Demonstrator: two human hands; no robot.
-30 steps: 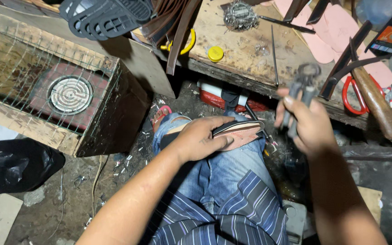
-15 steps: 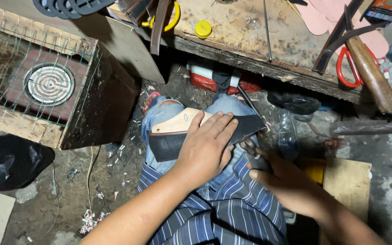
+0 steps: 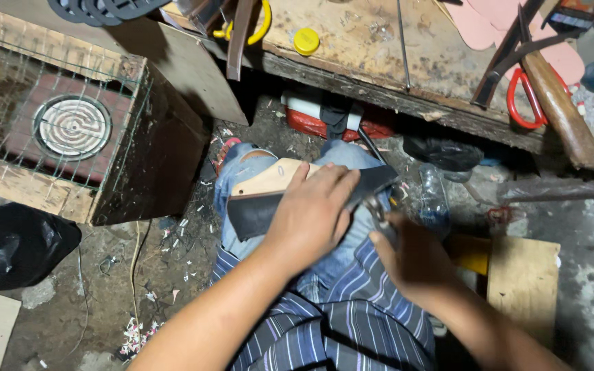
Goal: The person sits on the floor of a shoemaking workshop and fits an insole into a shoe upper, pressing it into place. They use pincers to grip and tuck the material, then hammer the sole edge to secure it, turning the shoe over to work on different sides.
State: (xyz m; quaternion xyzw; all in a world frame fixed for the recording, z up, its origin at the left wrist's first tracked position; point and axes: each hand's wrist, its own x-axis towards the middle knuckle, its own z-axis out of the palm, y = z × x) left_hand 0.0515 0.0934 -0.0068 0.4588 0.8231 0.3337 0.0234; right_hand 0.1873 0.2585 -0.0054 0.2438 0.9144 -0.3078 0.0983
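Note:
My left hand presses down on a shoe piece lying across my lap, a tan sole with dark leather wrapped over it. My right hand is closed around metal pliers, whose jaws meet the dark leather edge at the piece's right end. Blue jeans and a striped shirt show below the hands.
A worn wooden bench runs along the top with a hammer, red-handled scissors, a yellow lid and pink insoles. A wire-covered wooden box with a coil heater stands at left. A black bag lies on the littered floor.
The right hand came down from in front of the bench to the lap with the pliers. The left hand shifted from gripping the piece to lying flat on it.

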